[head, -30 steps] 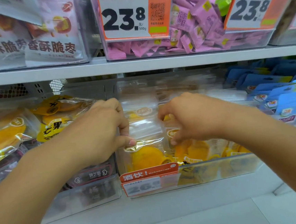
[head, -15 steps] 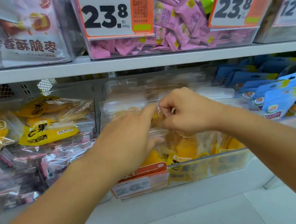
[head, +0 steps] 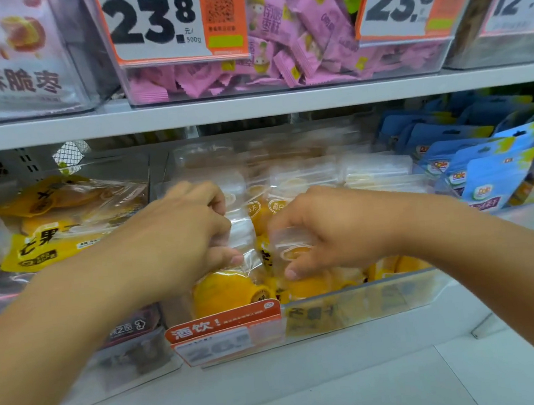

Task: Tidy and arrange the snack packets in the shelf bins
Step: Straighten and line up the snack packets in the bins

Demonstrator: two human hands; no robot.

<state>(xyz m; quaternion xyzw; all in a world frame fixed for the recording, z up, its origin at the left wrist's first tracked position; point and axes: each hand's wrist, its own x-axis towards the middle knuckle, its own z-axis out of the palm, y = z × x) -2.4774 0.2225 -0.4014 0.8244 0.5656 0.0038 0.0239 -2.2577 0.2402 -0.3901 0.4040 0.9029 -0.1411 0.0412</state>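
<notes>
Snack packets (head: 235,290) of yellow fruit stand in clear middle bin (head: 382,295); left hand (head: 184,236) pinches one packet's clear top, right hand (head: 324,232) pinches the neighbouring packet

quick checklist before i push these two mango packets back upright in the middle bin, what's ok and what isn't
1. Left hand grips the left mango packet by its clear top: ok.
2. Right hand pinches the right mango packet by its top: ok.
3. Both packets sit inside the middle bin, behind its front wall: ok.
4. Packets upright and even: not ok, the tops are crumpled and tilted.
5. Room behind, where the back packets stand: cannot tell, blurred.
6. Price tag on the bin front is uncovered: ok.
</notes>
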